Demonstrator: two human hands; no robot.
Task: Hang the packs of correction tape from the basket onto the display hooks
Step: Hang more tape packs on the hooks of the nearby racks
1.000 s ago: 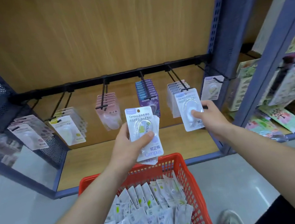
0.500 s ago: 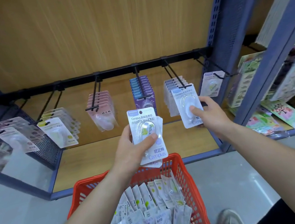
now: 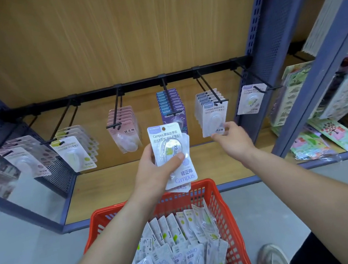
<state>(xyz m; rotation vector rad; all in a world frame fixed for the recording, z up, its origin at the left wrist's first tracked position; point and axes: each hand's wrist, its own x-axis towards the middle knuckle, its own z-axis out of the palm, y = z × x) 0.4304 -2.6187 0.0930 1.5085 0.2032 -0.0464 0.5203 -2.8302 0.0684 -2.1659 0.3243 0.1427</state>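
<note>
Hanging now on its hook (image 3: 209,90), the white pack (image 3: 212,116) is seated; my right grip (image 3: 235,140) pinches its corner, my left grip (image 3: 152,174) holds the next stack (image 3: 164,135).

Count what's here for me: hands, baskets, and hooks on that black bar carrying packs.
Hands: 2, left hand gripping packs, right hand at a hung pack
Red basket: 1
Loaded hooks: 6
Total: 9

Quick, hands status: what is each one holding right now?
Left hand: holding a stack of packs.
Right hand: pinching the bottom of the hanging pack.
</note>
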